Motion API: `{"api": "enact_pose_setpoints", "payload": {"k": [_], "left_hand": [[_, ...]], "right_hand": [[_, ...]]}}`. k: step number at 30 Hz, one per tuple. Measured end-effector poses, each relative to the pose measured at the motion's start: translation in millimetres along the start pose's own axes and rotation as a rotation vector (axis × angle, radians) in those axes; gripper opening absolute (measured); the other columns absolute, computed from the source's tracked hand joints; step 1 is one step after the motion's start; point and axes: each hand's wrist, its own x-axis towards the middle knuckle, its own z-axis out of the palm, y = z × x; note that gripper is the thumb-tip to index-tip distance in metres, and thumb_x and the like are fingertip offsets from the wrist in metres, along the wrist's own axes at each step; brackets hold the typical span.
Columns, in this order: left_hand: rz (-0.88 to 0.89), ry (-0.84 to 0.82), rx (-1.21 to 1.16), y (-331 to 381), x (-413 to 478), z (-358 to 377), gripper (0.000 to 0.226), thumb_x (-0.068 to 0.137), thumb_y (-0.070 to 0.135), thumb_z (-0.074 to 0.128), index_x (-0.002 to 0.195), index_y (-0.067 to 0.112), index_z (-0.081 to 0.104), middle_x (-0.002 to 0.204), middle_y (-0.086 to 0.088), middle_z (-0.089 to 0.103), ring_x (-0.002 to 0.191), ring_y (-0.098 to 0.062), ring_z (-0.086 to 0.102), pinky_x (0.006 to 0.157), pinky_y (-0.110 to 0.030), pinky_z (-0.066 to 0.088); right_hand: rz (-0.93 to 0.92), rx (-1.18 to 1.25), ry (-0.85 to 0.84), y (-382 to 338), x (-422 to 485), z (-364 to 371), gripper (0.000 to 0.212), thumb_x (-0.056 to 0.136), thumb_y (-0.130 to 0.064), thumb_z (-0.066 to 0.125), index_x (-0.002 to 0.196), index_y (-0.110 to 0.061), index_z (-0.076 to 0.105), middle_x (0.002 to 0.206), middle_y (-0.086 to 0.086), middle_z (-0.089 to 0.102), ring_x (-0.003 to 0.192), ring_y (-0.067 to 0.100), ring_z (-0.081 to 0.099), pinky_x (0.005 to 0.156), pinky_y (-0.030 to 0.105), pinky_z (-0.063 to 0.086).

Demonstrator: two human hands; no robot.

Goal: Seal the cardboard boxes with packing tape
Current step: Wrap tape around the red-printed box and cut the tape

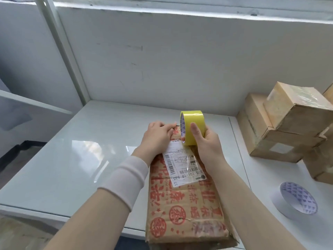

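Observation:
A long cardboard box (185, 204) with red printed characters and a white shipping label (182, 165) lies lengthwise on the white table (75, 156), its near end past the table's front edge. My right hand (205, 141) grips a yellow roll of packing tape (192, 127), held upright on the box's far end. My left hand (158, 134) lies on the far left corner of the box, fingers pressing down beside the roll. A clear strip of tape runs over the label.
Several taped cardboard boxes (292, 121) are stacked at the right against the wall. A white tape roll (295, 201) lies flat on the table at the right front. The grey wall stands close behind the table.

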Motion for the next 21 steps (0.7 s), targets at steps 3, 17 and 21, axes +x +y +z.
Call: {"api": "enact_pose_setpoints", "payload": {"k": [3,17,21], "left_hand": [[-0.029,-0.008,0.033,5.0,1.3,1.1,0.04,0.102,0.034,0.028,0.14,0.039,0.039,0.12,-0.005,0.042,0.124,-0.024,0.027,0.102,-0.035,0.029],[-0.281,0.133,0.052,13.6,4.1,-0.3,0.041,0.101,0.025,0.03,0.139,0.038,0.041,0.129,-0.018,0.039,0.121,-0.035,0.031,0.101,-0.036,0.028],[-0.36,0.168,0.055,14.8,7.3,-0.4,0.044,0.099,0.02,0.032,0.138,0.04,0.041,0.129,-0.017,0.038,0.121,-0.035,0.032,0.101,-0.036,0.028]], "right_hand": [[-0.006,-0.013,0.072,-4.1,-18.0,-6.6,0.04,0.085,-0.054,0.052,0.085,-0.016,0.061,0.068,-0.001,0.071,0.064,0.013,0.067,0.059,0.034,0.054],[-0.098,-0.227,0.01,4.0,-4.0,-17.3,0.01,0.09,-0.033,0.059,0.091,-0.024,0.055,0.091,0.0,0.065,0.079,0.011,0.059,0.07,0.024,0.047],[-0.104,-0.315,-0.032,4.7,10.6,-15.1,0.026,0.09,-0.04,0.055,0.1,-0.016,0.056,0.094,0.003,0.064,0.085,0.018,0.058,0.074,0.026,0.046]]}}
